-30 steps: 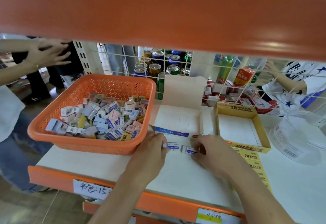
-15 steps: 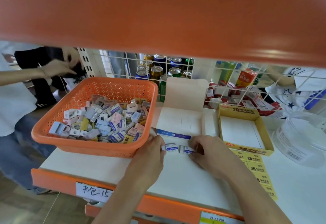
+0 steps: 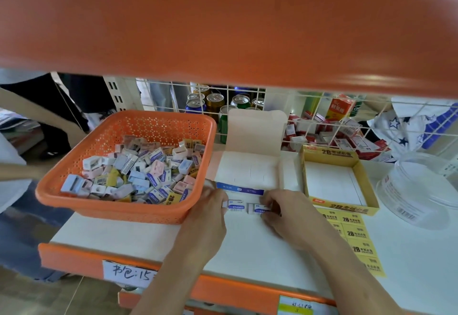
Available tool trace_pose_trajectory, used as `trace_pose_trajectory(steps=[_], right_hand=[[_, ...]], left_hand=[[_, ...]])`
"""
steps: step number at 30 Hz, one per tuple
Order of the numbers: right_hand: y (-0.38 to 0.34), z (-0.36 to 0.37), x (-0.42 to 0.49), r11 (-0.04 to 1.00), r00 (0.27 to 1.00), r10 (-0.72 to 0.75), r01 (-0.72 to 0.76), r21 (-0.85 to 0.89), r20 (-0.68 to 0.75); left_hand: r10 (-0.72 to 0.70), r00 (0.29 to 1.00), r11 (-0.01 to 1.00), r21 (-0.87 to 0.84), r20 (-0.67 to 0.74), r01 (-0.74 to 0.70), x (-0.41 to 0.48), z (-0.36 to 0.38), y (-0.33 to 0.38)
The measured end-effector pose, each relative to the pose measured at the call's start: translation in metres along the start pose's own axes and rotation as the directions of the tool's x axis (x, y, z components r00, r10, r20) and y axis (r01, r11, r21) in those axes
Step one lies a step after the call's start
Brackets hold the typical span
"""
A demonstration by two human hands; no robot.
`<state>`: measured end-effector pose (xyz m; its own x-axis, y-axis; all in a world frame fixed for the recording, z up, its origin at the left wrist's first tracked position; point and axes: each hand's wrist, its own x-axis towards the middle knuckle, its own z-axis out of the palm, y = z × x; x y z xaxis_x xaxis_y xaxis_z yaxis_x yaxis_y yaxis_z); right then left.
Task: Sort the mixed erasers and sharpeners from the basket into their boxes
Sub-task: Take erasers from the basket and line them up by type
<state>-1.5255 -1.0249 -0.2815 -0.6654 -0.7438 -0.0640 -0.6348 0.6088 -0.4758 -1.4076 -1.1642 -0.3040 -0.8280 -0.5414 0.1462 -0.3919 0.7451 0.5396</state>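
Observation:
An orange perforated basket on the left of the white shelf holds a heap of mixed erasers and sharpeners. Right of it lies an open white box with a blue front strip and its lid standing up. Further right sits an open yellow 2B box, its inside bare. My left hand pinches a white-and-blue eraser just in front of the white box. My right hand pinches a second white-and-blue eraser beside the first one.
A clear plastic tub lies at the far right. The yellow box's flattened lid stretches towards me. Behind a white wire grid stand drink cans and red-white packs. An orange shelf overhangs above. Other people stand left and far right.
Both hands have stayed at the two erasers in front of the white box, shifting only slightly. The person's hands at the far left have dropped out of sight.

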Motion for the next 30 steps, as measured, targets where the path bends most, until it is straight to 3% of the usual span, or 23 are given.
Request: trace_pose_trajectory(steps=[16, 30], right_hand=[[0.001, 0.007, 0.012, 0.999, 0.996, 0.044, -0.044, -0.005, -0.081], [0.002, 0.008, 0.01, 1.0, 0.994, 0.015, -0.017, -0.017, -0.104]], left_hand=[[0.037, 0.994, 0.999, -0.015, -0.102, -0.039, 0.011, 0.013, 0.004], [0.036, 0.997, 0.998, -0.04, -0.066, -0.039, 0.011, 0.012, 0.003]])
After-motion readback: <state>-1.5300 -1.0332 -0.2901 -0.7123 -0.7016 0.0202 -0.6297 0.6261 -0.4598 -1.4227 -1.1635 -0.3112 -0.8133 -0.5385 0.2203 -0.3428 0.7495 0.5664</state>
